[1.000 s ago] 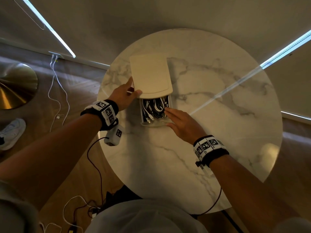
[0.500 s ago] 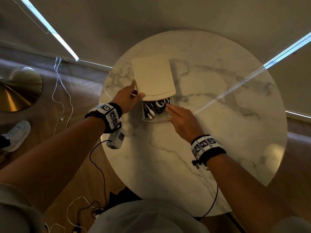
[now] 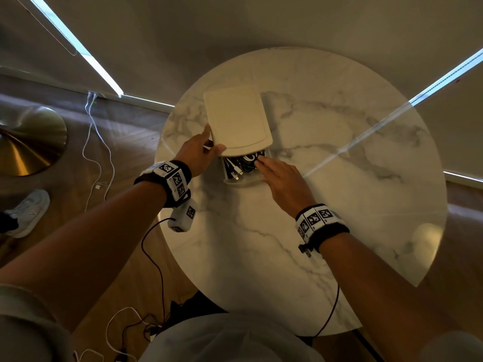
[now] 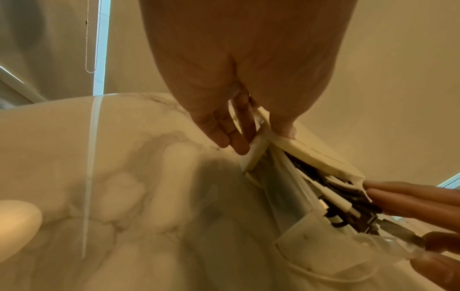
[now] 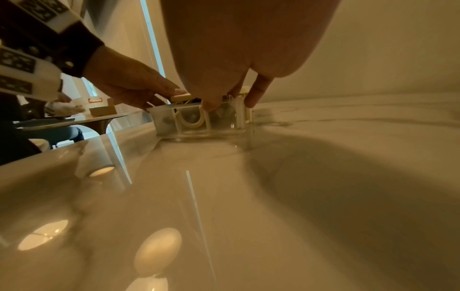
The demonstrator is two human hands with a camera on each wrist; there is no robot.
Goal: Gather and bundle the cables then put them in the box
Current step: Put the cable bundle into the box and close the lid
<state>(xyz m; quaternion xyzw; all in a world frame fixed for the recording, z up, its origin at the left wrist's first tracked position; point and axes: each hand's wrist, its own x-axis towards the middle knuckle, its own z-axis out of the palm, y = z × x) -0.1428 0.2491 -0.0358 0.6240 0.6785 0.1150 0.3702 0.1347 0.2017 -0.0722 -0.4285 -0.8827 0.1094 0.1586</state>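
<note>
A: What fills the view?

B: A round marble bench (image 3: 326, 205), glossy, with streaks of light reflected across it. Off its left edge lie a wooden floor, a brass lamp base (image 3: 28, 142), a pale shoe (image 3: 26, 212) and a white cord (image 3: 91, 142) running from the wall.

A: And the box?

B: The clear box (image 3: 243, 180) sits on the far left part of the bench. A cream lid (image 3: 237, 121) lies over most of it, slid away from the person, so only the near end is uncovered. The cables (image 3: 239, 165) — black and white, tangled — are inside, with white plug ends showing at that gap.

A: The hands?

B: The left hand (image 3: 198, 152) grasps the lid's near left corner, thumb on top, fingers (image 4: 224, 135) down along the box's side wall. The right hand (image 3: 282, 178) is loose, fingers straight, their tips pressing on the cables at the opening — one finger (image 5: 256, 92) hangs outside the box's right wall.

A: Anything in the way?

B: The lid hides most of the box's inside, and the right hand covers its near right corner. From the right wrist a cream U-shaped latch (image 5: 190, 120) shows on the near end wall.

A: Smaller things?

B: Marker bands on both wrists, and a small white camera block (image 3: 183, 215) under the left one, trailing a dark wire.
</note>
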